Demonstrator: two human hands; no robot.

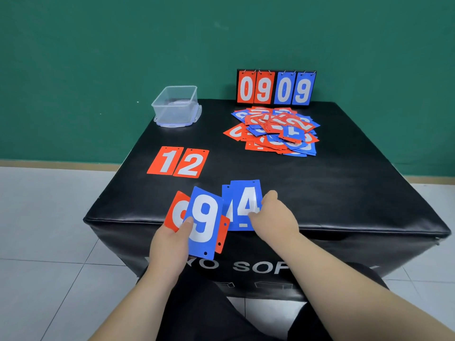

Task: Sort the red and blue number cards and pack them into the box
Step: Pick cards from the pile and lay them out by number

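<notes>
My left hand grips a small fan of cards over the near edge of the black table: a blue 9 card in front and a red card behind it. My right hand pinches a blue 4 card, which overlaps another blue card beneath it. Two red cards, a 1 and a 2, lie side by side at the table's left. A mixed pile of red and blue cards lies at the back right. A clear plastic box stands at the back left.
A flip scoreboard reading 09 in red and 09 in blue stands at the table's far edge behind the pile. The table is a black padded block with steep sides. Grey tiled floor surrounds it, and a green wall rises behind.
</notes>
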